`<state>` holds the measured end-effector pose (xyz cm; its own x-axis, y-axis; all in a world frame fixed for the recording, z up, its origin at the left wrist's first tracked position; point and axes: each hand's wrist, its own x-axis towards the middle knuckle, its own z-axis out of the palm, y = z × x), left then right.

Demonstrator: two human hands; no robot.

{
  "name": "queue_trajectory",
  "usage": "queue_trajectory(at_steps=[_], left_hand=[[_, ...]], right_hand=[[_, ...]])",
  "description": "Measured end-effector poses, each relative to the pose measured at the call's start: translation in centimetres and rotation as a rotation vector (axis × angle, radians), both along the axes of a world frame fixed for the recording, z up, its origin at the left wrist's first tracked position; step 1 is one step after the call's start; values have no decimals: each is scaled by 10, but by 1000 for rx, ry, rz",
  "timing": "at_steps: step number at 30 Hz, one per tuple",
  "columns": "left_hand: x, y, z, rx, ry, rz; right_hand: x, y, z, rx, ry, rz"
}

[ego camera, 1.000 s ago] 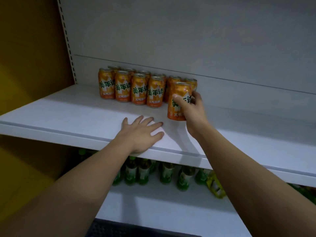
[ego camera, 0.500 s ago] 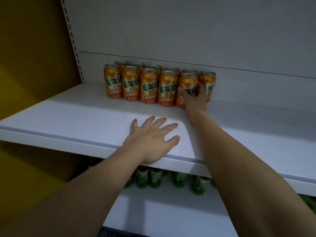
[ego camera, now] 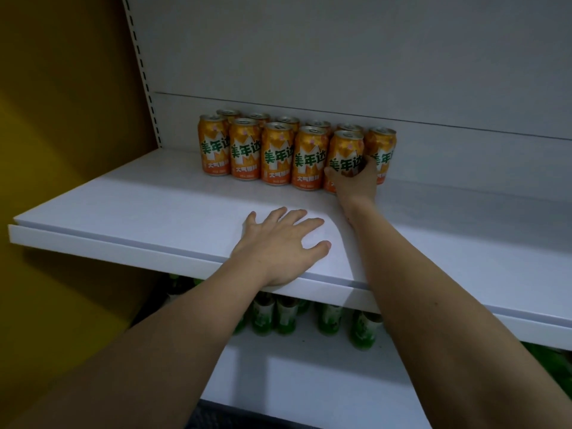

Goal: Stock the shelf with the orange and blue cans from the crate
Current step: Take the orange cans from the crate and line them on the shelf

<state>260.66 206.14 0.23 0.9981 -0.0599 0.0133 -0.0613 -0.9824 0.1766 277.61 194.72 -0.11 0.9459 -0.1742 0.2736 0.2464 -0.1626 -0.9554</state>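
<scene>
At the back of the white shelf (ego camera: 154, 199), the right hand (ego camera: 356, 181) grips an orange can (ego camera: 345, 150) low on its body, standing it at the right end of the front row of orange cans (ego camera: 277, 153), touching its neighbour. The left hand (ego camera: 278, 246) lies flat and open on the shelf edge. The step looks like placing this can. Next, I think, the fingers must let go without tipping it. No blue cans or crate are clearly visible.

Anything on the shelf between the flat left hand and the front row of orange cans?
No. Head view shows bare white shelf between left hand and orange cans.
</scene>
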Motion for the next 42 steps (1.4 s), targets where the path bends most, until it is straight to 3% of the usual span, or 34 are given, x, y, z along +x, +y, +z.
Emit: queue_trajectory(at_steps=[6, 11, 15, 21, 27, 34, 42], left_hand=[[-1, 1, 0, -81, -78, 35], [-15, 0, 7, -166, -80, 81], [-41, -7, 14, -262, -38, 160], [-86, -22, 27, -665, -71, 331], [-125, -30, 28, -845, -33, 401], [-163, -22, -45, -925, 31, 441], [-204, -15, -194, -966, 304, 645]], right_hand=[[-65, -20, 12, 92, 76, 68], [-144, -37, 28, -224, 324, 103], [-193, -44, 40, -455, 316, 270], [-252, -47, 49, -771, 283, 411], [-293, -44, 38, -849, 295, 459], [-317, -37, -36, -808, 401, 531], [-352, -28, -187, -739, 731, 606]])
